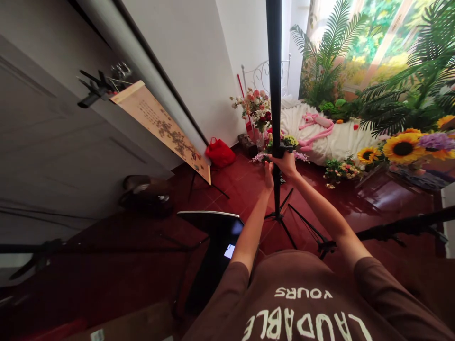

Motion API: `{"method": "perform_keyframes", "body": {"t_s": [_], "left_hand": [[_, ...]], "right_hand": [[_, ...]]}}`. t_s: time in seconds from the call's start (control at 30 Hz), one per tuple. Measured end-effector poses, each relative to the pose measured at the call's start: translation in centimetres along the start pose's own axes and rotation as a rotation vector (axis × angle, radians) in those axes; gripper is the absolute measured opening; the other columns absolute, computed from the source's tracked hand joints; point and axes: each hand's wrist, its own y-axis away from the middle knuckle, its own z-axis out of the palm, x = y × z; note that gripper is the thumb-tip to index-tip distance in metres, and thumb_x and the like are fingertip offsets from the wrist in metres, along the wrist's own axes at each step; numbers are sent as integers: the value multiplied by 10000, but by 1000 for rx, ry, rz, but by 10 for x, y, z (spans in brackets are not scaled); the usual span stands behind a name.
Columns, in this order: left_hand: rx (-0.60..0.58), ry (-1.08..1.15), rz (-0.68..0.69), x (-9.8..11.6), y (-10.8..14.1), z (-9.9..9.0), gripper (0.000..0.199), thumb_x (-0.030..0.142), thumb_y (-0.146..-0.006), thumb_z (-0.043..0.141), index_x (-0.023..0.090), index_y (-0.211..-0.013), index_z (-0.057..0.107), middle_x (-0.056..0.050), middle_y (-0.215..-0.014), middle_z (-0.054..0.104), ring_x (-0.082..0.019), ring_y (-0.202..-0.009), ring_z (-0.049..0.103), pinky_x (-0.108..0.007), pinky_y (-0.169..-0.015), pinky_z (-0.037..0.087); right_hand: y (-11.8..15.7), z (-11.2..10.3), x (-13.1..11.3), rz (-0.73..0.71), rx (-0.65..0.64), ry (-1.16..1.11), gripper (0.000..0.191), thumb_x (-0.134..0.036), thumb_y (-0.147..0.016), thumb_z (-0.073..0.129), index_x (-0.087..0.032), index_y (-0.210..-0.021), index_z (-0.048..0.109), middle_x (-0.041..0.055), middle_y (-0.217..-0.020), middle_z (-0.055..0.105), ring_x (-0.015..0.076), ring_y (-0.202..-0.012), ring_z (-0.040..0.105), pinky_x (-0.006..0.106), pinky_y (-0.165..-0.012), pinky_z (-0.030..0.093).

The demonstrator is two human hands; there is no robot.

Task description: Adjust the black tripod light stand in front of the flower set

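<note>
A black light stand (274,85) rises upright in front of me, its pole running out of the top of the view and its tripod legs (284,227) spread on the floor. My right hand (286,164) is closed around the pole just below a black locking collar (283,150), the thumb side reaching across to the left. Close beside the pole on its left is my left hand (269,177), fingers pointing up and apart; whether it touches the pole is hard to tell.
A hanging scroll (165,132) is clamped on a stand to the left, near a red bag (220,151). A black panel (216,237) stands low in front. Sunflowers (403,148) and a white-draped bed (341,139) are at right. Another black stand (398,227) crosses the right side.
</note>
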Motion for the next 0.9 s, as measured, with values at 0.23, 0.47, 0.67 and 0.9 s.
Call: {"method": "perform_keyframes", "body": {"t_s": [0.23, 0.47, 0.67, 0.9], "left_hand": [[79, -33, 20, -11, -10, -2, 595, 650, -901, 381, 141, -1035, 658, -92, -920, 701, -201, -998, 650, -321, -847, 524], [80, -17, 43, -11, -9, -3, 624, 657, -919, 290, 163, -969, 667, -62, -798, 681, -149, -793, 648, -278, -733, 526], [90, -53, 27, -4, -4, -1, 633, 691, -895, 308, 170, -951, 662, -43, -729, 662, -125, -649, 612, -253, -607, 494], [156, -232, 14, -8, -5, -1, 585, 589, -959, 288, 140, -933, 661, -54, -670, 651, -133, -667, 619, -266, -643, 492]], "right_hand": [[21, 2, 17, 36, -8, -17, 283, -375, -665, 772, -224, -694, 535, -10, -599, 535, 201, -676, 601, 264, -596, 450], [46, -25, 17, 120, -66, -247, 316, -197, -623, 815, -223, -851, 599, 0, -818, 625, 140, -744, 578, 217, -648, 454], [87, -43, 29, 296, -77, -195, 280, -197, -663, 812, -231, -742, 546, -29, -703, 549, 136, -741, 536, 184, -569, 382], [98, -30, 45, 289, -138, -44, 305, -434, -722, 772, -229, -608, 576, -30, -561, 532, 127, -584, 517, 198, -497, 289]]}}
